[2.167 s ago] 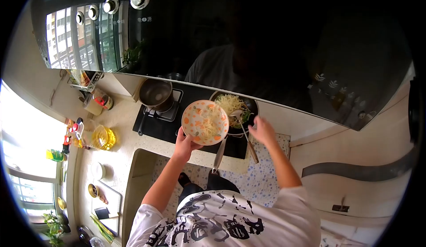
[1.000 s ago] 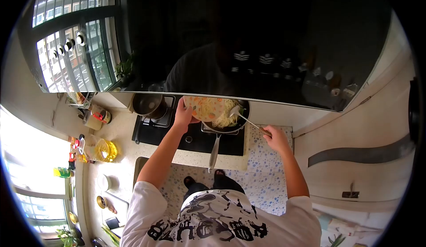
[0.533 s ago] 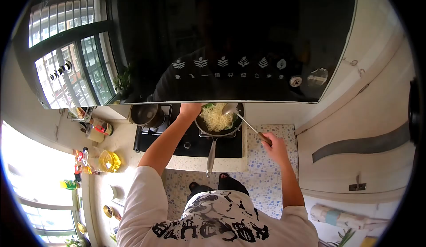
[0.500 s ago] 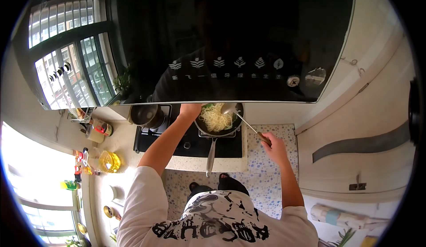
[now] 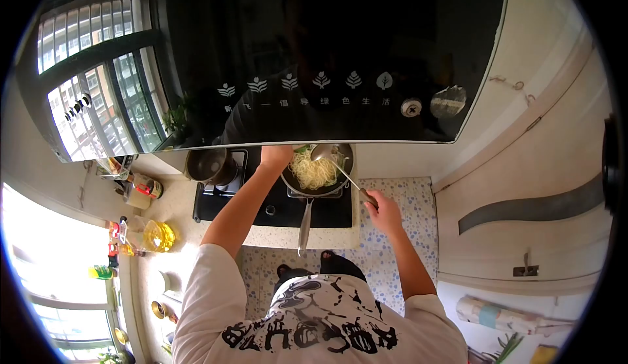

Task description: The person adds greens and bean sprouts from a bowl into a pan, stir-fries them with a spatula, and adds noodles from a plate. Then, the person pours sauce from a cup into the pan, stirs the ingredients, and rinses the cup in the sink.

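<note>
My right hand (image 5: 384,212) is wrapped round the brown handle of a metal ladle (image 5: 322,153). The ladle's bowl lies over pale noodles (image 5: 313,171) in a dark frying pan (image 5: 350,162), with a little green showing at the far side. The pan stands on the burner, its long metal handle (image 5: 305,226) pointing toward me. My left hand (image 5: 277,156) is at the pan's left far edge. Its fingers are hidden beneath the range hood's lower edge, so what it holds or touches cannot be made out.
The black range hood (image 5: 327,125) overhangs the far part of the stove (image 5: 261,215). A dark pot (image 5: 209,166) sits on the left burner. Left on the counter are a bottle of yellow oil (image 5: 157,236) and a jar (image 5: 145,186). A cabinet door (image 5: 510,187) is at right.
The ladle and my right hand have moved left, bringing the bowl further in over the noodles. My left hand stays by the pan's left edge. The whole view has shifted slightly.
</note>
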Demonstrator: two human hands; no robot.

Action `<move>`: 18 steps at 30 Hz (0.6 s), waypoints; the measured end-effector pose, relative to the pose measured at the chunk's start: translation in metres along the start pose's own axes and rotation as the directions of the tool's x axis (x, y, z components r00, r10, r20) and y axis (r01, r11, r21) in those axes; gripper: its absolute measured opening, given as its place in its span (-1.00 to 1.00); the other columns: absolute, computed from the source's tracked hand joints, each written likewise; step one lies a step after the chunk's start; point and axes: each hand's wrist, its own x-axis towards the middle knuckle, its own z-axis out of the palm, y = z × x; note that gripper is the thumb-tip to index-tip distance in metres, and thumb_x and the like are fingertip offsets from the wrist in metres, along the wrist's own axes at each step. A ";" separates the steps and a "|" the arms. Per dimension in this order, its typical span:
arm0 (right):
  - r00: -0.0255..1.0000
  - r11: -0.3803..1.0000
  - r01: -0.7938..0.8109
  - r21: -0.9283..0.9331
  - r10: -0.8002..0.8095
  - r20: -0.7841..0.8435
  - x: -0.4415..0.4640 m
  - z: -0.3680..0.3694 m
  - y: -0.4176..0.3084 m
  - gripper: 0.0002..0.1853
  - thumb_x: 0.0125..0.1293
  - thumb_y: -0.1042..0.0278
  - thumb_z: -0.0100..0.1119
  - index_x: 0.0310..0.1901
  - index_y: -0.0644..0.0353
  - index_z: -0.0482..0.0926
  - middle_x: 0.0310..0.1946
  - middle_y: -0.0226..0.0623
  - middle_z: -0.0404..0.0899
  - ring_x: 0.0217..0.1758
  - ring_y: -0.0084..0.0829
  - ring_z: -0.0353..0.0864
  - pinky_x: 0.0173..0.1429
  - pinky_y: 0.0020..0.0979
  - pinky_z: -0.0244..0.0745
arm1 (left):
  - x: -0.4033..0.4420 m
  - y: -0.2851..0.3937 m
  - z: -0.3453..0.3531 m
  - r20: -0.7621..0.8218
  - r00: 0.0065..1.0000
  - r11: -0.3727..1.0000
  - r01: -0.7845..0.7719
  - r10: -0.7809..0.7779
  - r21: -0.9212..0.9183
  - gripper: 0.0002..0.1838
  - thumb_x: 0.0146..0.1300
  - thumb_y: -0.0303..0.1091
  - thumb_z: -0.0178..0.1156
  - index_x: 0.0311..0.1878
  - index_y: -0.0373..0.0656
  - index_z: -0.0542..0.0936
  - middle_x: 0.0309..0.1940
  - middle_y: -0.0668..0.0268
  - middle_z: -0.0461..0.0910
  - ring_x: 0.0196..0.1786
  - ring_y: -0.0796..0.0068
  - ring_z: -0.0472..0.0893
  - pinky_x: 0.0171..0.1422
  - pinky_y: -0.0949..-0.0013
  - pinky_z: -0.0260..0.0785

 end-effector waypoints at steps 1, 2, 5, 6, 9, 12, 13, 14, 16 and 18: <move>1.000 1.000 0.006 0.008 -0.006 -0.004 -0.004 0.006 0.004 -0.71 0.34 0.33 0.29 0.08 0.06 0.57 -0.31 -0.12 0.70 -0.26 0.05 0.68 -0.22 -0.05 0.53 | -0.003 0.007 -0.019 0.001 0.994 0.987 0.109 -0.109 -0.115 -0.73 0.22 -0.29 0.24 -0.06 -0.17 0.70 -0.08 0.03 0.68 0.03 -0.07 0.64 0.14 -0.01 0.47; 1.000 1.000 0.014 0.016 -0.013 -0.007 -0.007 0.015 0.011 -0.71 0.35 0.31 0.28 0.08 0.06 0.57 -0.31 -0.11 0.70 -0.25 0.07 0.68 -0.21 -0.03 0.54 | -0.006 0.014 -0.041 0.013 0.976 0.950 0.215 -0.218 -0.228 -0.77 0.22 -0.33 0.22 -0.12 -0.17 0.72 -0.14 0.01 0.70 -0.01 -0.07 0.66 0.09 0.01 0.49; 0.999 0.999 -0.018 0.026 0.019 -0.027 -0.009 0.052 0.021 -0.69 0.41 0.28 0.26 0.13 0.09 0.51 -0.32 -0.05 0.70 -0.27 0.08 0.69 -0.23 -0.04 0.55 | -0.015 0.004 -0.042 -0.115 0.903 0.844 0.334 -0.414 -0.420 -0.83 0.24 -0.34 0.22 -0.25 -0.22 0.72 -0.32 -0.01 0.72 -0.18 -0.12 0.69 -0.09 0.02 0.52; 0.999 0.999 -0.037 0.027 0.038 -0.036 -0.008 0.068 0.023 -0.67 0.43 0.26 0.25 0.14 0.11 0.49 -0.32 -0.03 0.70 -0.29 0.08 0.70 -0.25 -0.06 0.55 | -0.019 0.003 -0.042 -0.061 0.858 0.768 0.423 -0.511 -0.482 -0.81 0.25 -0.33 0.22 -0.25 -0.24 0.71 -0.35 -0.01 0.71 -0.22 -0.14 0.69 -0.11 0.02 0.53; 0.986 0.999 -0.041 0.017 0.043 -0.160 -0.003 0.109 0.022 -0.70 0.45 0.27 0.21 0.14 0.12 0.48 -0.34 -0.01 0.70 -0.30 0.11 0.69 -0.25 -0.01 0.54 | -0.040 -0.002 -0.047 0.137 0.762 0.523 0.551 -0.633 -0.650 -0.80 0.33 -0.36 0.20 -0.15 -0.32 0.62 -0.36 -0.01 0.69 -0.29 0.02 0.73 -0.24 0.12 0.60; 0.983 0.987 -0.148 0.055 0.153 -0.101 -0.003 0.127 0.015 -0.66 0.43 0.23 0.20 0.16 0.08 0.46 -0.27 -0.04 0.71 -0.21 0.14 0.69 -0.17 0.06 0.55 | -0.056 0.016 -0.083 0.291 0.709 0.308 0.586 -0.642 -0.749 -0.70 0.43 -0.53 0.06 0.20 -0.25 0.47 -0.17 0.11 0.67 -0.17 0.30 0.76 -0.29 0.26 0.75; 0.979 0.984 -0.171 0.053 0.175 -0.100 -0.004 0.133 0.015 -0.65 0.43 0.23 0.20 0.17 0.08 0.45 -0.27 -0.04 0.71 -0.21 0.14 0.69 -0.17 0.05 0.55 | -0.060 0.020 -0.089 0.299 0.702 0.258 0.570 -0.647 -0.780 -0.68 0.44 -0.55 0.04 0.23 -0.23 0.45 -0.12 0.11 0.66 -0.13 0.29 0.75 -0.28 0.25 0.75; 0.985 0.997 -0.077 0.012 0.078 -0.151 -0.006 0.136 0.015 -0.66 0.45 0.25 0.21 0.13 0.15 0.38 -0.39 0.00 0.68 -0.36 0.12 0.68 -0.30 -0.01 0.54 | -0.065 0.021 -0.092 0.307 0.693 0.205 0.551 -0.652 -0.809 -0.65 0.44 -0.57 0.02 0.26 -0.21 0.43 -0.07 0.12 0.65 -0.08 0.27 0.75 -0.26 0.24 0.76; 0.987 0.990 -0.126 0.059 0.131 -0.094 -0.011 0.138 0.023 -0.69 0.46 0.26 0.20 0.10 0.16 0.36 -0.42 -0.05 0.67 -0.41 0.01 0.69 -0.33 -0.07 0.54 | -0.077 0.019 -0.092 0.334 0.700 0.077 0.485 -0.631 -0.871 -0.53 0.45 -0.63 -0.05 0.38 -0.12 0.34 0.12 0.15 0.58 0.07 0.20 0.71 -0.20 0.18 0.77; 0.977 0.945 -0.200 0.259 0.212 -0.018 -0.016 0.138 0.030 -0.71 0.48 0.27 0.18 0.07 0.16 0.35 -0.43 -0.11 0.66 -0.46 -0.11 0.69 -0.36 -0.14 0.54 | -0.087 0.024 -0.101 0.315 0.692 0.021 0.430 -0.649 -0.902 -0.53 0.44 -0.64 -0.05 0.38 -0.15 0.35 0.11 0.13 0.60 0.06 0.23 0.71 -0.20 0.23 0.77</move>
